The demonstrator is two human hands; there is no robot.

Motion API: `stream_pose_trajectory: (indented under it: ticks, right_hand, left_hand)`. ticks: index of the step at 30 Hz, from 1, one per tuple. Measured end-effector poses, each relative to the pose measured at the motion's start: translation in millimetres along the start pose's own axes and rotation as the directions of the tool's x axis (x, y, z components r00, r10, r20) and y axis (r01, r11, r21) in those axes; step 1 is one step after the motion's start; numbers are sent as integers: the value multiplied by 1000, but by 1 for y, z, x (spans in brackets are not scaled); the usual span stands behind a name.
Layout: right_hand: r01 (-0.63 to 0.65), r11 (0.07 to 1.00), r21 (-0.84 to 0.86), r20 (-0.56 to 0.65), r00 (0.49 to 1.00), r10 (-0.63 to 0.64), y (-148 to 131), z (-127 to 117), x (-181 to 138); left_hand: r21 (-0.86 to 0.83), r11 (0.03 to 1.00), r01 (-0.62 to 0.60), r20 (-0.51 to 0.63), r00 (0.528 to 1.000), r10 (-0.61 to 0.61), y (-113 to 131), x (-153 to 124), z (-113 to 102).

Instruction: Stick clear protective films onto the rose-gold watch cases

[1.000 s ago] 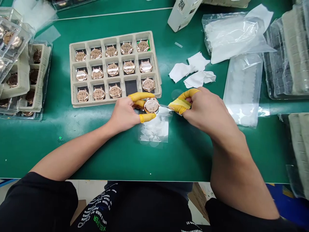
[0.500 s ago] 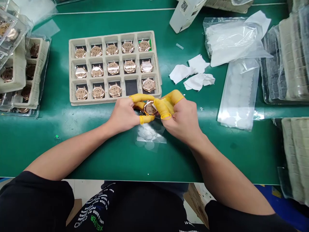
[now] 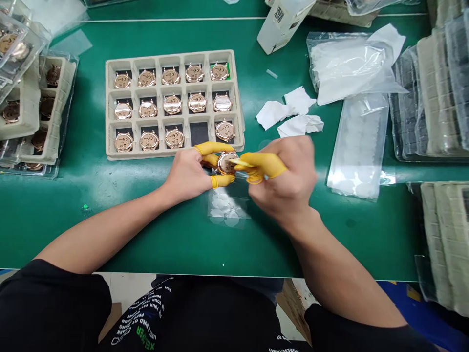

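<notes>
My left hand (image 3: 190,171), with yellow finger cots, pinches a rose-gold watch case (image 3: 226,163) just in front of the beige tray (image 3: 108,112). My right hand (image 3: 286,178), also in yellow cots, presses its thumb and forefinger onto the case's face, fingers pinched together; whether a film sits under them is hidden. The tray holds several gold watch cases in three rows, with one cell (image 3: 199,132) in the near row empty. A small clear sheet of round white stickers (image 3: 227,208) lies on the green mat below my hands.
Stacked trays of watch cases (image 3: 29,107) stand at the left. White paper scraps (image 3: 289,115), plastic bags of white pads (image 3: 351,58) and a clear sleeve (image 3: 361,146) lie to the right. Wrapped tray stacks (image 3: 436,98) fill the right edge. A white box (image 3: 282,22) lies at the back.
My right hand came in from the right, where it was pulling a clear film off the case, and now presses its fingertips on the case's face. My left hand held still.
</notes>
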State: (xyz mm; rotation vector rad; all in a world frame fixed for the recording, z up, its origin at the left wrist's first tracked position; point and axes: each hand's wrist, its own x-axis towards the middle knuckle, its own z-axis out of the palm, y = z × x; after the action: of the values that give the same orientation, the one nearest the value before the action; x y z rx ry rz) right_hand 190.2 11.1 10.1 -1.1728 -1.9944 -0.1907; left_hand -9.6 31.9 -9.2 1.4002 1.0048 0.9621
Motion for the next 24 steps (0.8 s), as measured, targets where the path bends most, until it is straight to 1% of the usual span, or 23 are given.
stream_pose_trajectory:
  ticks: [2,5,7,10,11,12,14,15,16,20,22,24]
  right_hand:
    - [92,995,31,-19,996,-91,-9,2,0]
    - [158,983,93,-20,987,-157,-20,2,-1]
    - [131,988,86,24,991,-134,-23,1,-2]
    - [-33,989,147,116,993,16,-17,1,-3]
    - [-79,980,183,108,992,60,-13,1,-3]
    - [-103,972,211,72,993,90,-10,2,-3]
    - [-88,974,211,-41,994,99,-5,5,-3]
    - [-62,980,188,-84,993,78,-4,6,-3]
    - [-31,985,169,-102,994,49,-4,7,-3]
    - [79,984,161,-80,995,-67,-11,8,-4]
    - [89,982,166,-48,996,-82,-15,6,-6]
    - [61,987,150,17,998,-64,-17,4,-7]
  left_hand:
    - [22,1000,5,-25,1000,-5,0,-1,0]
    - [76,997,-11,-46,999,14,2,-4,0]
    - [109,993,-33,-38,999,37,3,-5,0]
    - [132,990,-48,-16,999,51,2,-4,-1]
    - [132,990,-47,-14,999,50,2,-4,-2]
    - [131,991,-42,-14,999,44,1,-3,-2]
    - [130,991,-32,-15,999,34,1,-2,-3]
    - [131,991,-27,-13,999,29,1,-2,-2]
    - [134,991,-23,-11,1000,25,2,-2,-2]
    - [147,989,-9,-27,1000,13,5,-4,-2]
    - [147,989,-1,-38,999,6,6,-5,-2]
    - [142,990,2,-26,1000,2,5,-5,-2]
